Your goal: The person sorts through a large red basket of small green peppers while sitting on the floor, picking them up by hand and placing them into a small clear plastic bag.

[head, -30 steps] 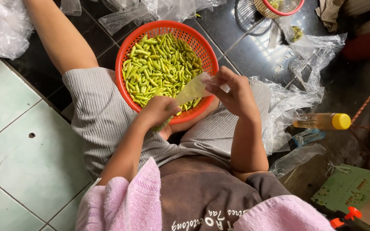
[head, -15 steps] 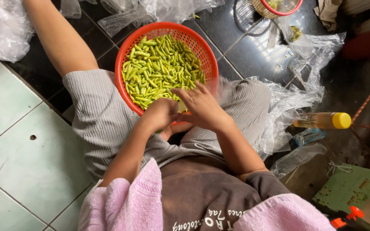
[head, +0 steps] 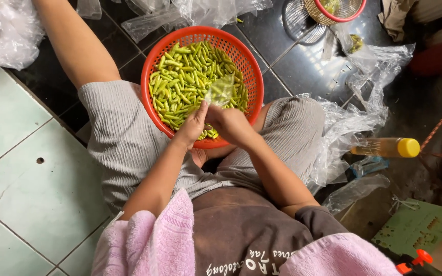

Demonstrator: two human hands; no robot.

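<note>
There is only one view, from the camera on my head, and it looks almost straight down over my chest and lap as I sit on the tiled floor (head: 31, 199). It sits close, so my forearms and both hands fill the middle, over the round red plastic basket of green chillies (head: 200, 84) between my knees. The frame's top faces away from me.

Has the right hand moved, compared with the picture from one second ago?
Yes. The right hand moved leftward to meet the left hand over the red basket's near rim.
</note>
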